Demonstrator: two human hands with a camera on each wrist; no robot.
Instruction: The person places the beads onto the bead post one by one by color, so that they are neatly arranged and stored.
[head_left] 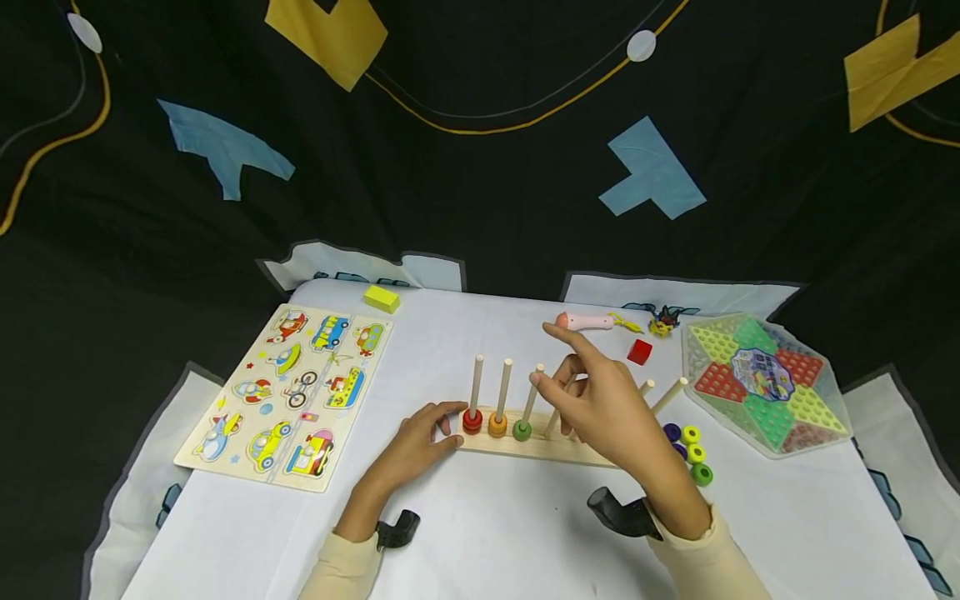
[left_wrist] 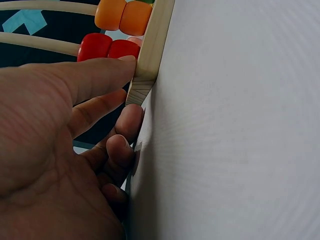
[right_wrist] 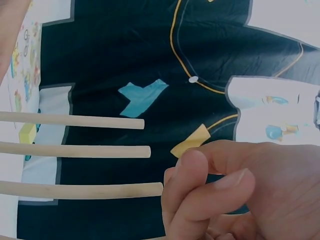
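Note:
A wooden peg board [head_left: 558,447] with a row of upright pegs lies on the table. Red beads [head_left: 472,422], orange beads [head_left: 497,425] and green beads [head_left: 522,431] sit low on its three leftmost pegs. My left hand [head_left: 416,446] grips the board's left end. In the left wrist view, its thumb [left_wrist: 107,75] presses the wood beside the red beads. Over the pegs to the right of the green beads hovers my right hand [head_left: 600,400], index finger extended, nothing visible in its grasp. Peg tips [right_wrist: 156,190] stand close to its fingers in the right wrist view.
Loose purple [head_left: 672,432], yellow [head_left: 696,454] and green beads [head_left: 702,475] lie right of the board. Farther right is a hexagonal star-patterned game board [head_left: 765,383]. A vehicle puzzle [head_left: 288,392] lies left. Behind are a yellow block [head_left: 382,298], red cube [head_left: 640,352] and pink-handled item [head_left: 588,322].

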